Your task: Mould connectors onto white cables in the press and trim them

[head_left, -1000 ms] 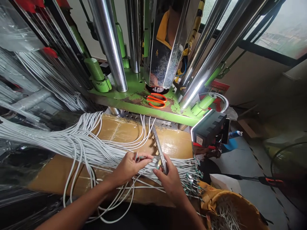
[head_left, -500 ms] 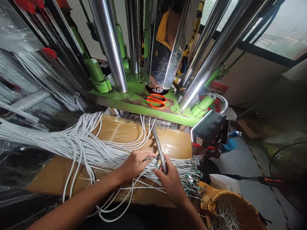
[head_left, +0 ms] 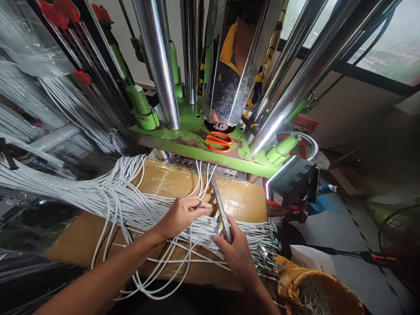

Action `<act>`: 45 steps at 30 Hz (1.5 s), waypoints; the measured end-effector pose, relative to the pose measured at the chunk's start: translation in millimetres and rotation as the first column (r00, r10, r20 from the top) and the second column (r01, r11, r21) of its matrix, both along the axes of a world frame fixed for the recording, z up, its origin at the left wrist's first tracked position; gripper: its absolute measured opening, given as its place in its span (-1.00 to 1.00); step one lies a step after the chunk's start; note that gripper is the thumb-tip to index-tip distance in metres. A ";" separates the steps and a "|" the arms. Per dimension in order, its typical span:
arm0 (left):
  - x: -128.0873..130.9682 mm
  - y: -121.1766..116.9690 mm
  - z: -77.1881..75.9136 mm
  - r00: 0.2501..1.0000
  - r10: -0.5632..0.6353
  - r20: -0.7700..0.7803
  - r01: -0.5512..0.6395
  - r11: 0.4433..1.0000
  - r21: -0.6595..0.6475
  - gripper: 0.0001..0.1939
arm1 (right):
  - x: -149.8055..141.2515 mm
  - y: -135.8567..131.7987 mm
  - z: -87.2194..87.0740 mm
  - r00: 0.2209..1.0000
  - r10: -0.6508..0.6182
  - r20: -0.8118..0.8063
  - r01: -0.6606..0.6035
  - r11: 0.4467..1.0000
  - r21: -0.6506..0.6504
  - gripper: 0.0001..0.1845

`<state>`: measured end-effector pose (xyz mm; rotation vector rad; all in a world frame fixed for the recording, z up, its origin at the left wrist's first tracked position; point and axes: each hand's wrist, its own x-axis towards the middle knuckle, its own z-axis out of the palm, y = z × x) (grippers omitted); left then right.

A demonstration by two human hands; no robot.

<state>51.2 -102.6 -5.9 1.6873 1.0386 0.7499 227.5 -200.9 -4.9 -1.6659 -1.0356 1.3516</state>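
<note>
My right hand [head_left: 236, 251] grips the lower end of a long narrow metal bar [head_left: 220, 204], which is tilted away from me. Small connector pieces with teal and brassy parts line the bar's left side. My left hand [head_left: 185, 214] is closed in a pinch just left of the bar. A bit of teal shows between its fingertips, the end of a white cable [head_left: 201, 204]; the fingers hide most of it. Beneath both hands lies a thick bundle of white cables [head_left: 154, 210], their teal-tipped ends [head_left: 264, 249] fanned out at the right.
Orange-handled scissors [head_left: 219, 141] lie on the green press plate [head_left: 183, 140] among steel columns [head_left: 160, 65]. Brown cardboard [head_left: 244, 203] covers the work surface. A lit lamp [head_left: 288, 181] stands at the right. Below it is an orange-yellow bag [head_left: 295, 280] with white scraps inside.
My left hand has shifted slightly up the bar, and its fingertips have drawn closer together around the cable end. The right hand keeps the bar in much the same pose. The view has shifted slightly.
</note>
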 end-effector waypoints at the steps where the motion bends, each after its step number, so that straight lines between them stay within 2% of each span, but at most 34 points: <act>1: 2.2 3.7 -2.8 1.000 -0.019 -0.021 0.021 0.995 0.100 -0.82 | -0.2 0.2 0.0 1.000 -0.005 -0.007 0.005 1.000 -0.005 -0.31; 4: 6.5 11.1 -11.1 0.992 -0.108 -0.058 0.122 0.925 0.360 -0.81 | -0.8 0.5 0.0 0.999 -0.017 -0.039 0.017 1.000 -0.016 -0.28; 7: 7.6 14.4 -15.3 0.982 -0.163 -0.097 0.190 0.838 0.512 -0.73 | -1.4 0.5 0.8 1.000 -0.019 -0.021 0.019 1.000 -0.006 -0.28; 11: 9.1 17.6 -15.8 0.960 -0.204 -0.193 0.280 0.738 0.613 -0.67 | -1.3 0.8 1.9 1.000 -0.003 0.016 0.003 1.000 -0.003 -0.28; 13: 10.3 18.6 -15.2 0.951 -0.223 -0.213 0.308 0.740 0.599 -0.67 | -0.3 1.3 1.7 1.000 0.010 0.029 -0.010 1.000 0.008 -0.29; 14: 10.7 18.4 -14.6 0.953 -0.224 -0.204 0.302 0.764 0.570 -0.69 | 0.2 1.6 1.6 0.999 0.015 0.033 -0.016 1.000 0.015 -0.30; 16: 10.4 15.6 -12.9 0.973 -0.168 -0.161 0.225 0.858 0.462 -0.77 | 1.2 2.2 1.5 1.000 0.018 0.017 -0.018 1.000 0.018 -0.31; 18: 7.8 9.8 -10.7 0.995 -0.044 -0.093 0.067 0.965 0.254 -0.78 | 1.5 2.7 1.9 1.000 0.011 -0.024 -0.011 1.000 0.001 -0.32; 19: 5.6 6.1 -9.8 0.998 0.029 -0.049 -0.022 0.992 0.124 -0.72 | 1.4 3.0 2.3 0.999 0.005 -0.043 -0.006 1.000 -0.009 -0.32; 20: 3.1 2.2 -8.9 0.995 0.097 -0.005 -0.097 0.995 0.001 -0.65 | 1.0 3.1 2.7 0.998 0.001 -0.058 -0.002 1.000 -0.018 -0.31; 22: -1.6 -5.7 -7.3 0.972 0.212 0.103 -0.191 0.964 -0.184 -0.54 | 0.2 3.1 3.5 0.998 -0.008 -0.064 0.006 1.000 -0.030 -0.31; 24: -4.1 -12.3 -4.9 0.911 0.324 0.254 -0.238 0.918 -0.318 -0.50 | -0.4 2.6 3.9 0.998 -0.009 -0.057 0.007 0.999 -0.037 -0.31; 27: -2.1 -17.6 0.7 0.710 0.532 0.461 -0.262 0.807 -0.529 -0.48 | -0.4 1.2 3.5 0.999 -0.009 -0.044 0.007 0.999 -0.044 -0.29; 29: -0.1 -16.7 4.8 0.612 0.620 0.492 -0.301 0.757 -0.580 -0.38 | -0.1 0.6 3.1 0.999 -0.013 -0.038 0.011 0.999 -0.044 -0.27; 30: 0.1 -14.8 6.8 0.613 0.625 0.483 -0.343 0.761 -0.550 -0.33 | 0.1 0.5 2.9 0.999 -0.014 -0.034 0.012 0.999 -0.043 -0.27; 31: -0.5 -12.0 8.9 0.657 0.603 0.453 -0.387 0.785 -0.484 -0.32 | 0.2 0.6 2.6 0.999 -0.014 -0.030 0.013 0.999 -0.042 -0.27; 33: -4.2 -5.0 12.7 0.822 0.469 0.323 -0.400 0.879 -0.259 -0.42 | 0.4 1.1 1.9 0.999 -0.013 -0.031 0.012 0.999 -0.037 -0.27; 35: -9.5 2.3 15.1 0.953 0.266 0.147 -0.261 0.964 -0.049 -0.48 | 0.6 1.6 1.0 0.999 -0.011 -0.038 0.010 0.999 -0.037 -0.28; 36: -11.8 5.3 15.2 0.983 0.166 0.081 -0.167 0.986 0.004 -0.47 | 0.7 1.8 0.5 0.999 -0.012 -0.041 0.011 0.999 -0.036 -0.29; 39: -14.4 10.5 10.2 0.997 -0.001 0.074 0.000 1.000 0.012 -0.37 | 1.2 1.8 -0.3 0.999 -0.012 -0.041 0.010 0.999 -0.032 -0.28; 42: -11.2 13.4 2.6 0.987 -0.019 0.157 0.036 0.994 -0.102 -0.39 | 1.4 1.8 -0.2 0.999 -0.010 -0.040 0.009 0.999 -0.036 -0.27; 45: -8.8 19.5 0.3 0.996 0.011 0.086 0.001 0.992 -0.129 -0.48 | 1.2 2.2 -0.7 0.999 -0.011 -0.044 0.009 0.999 -0.049 -0.26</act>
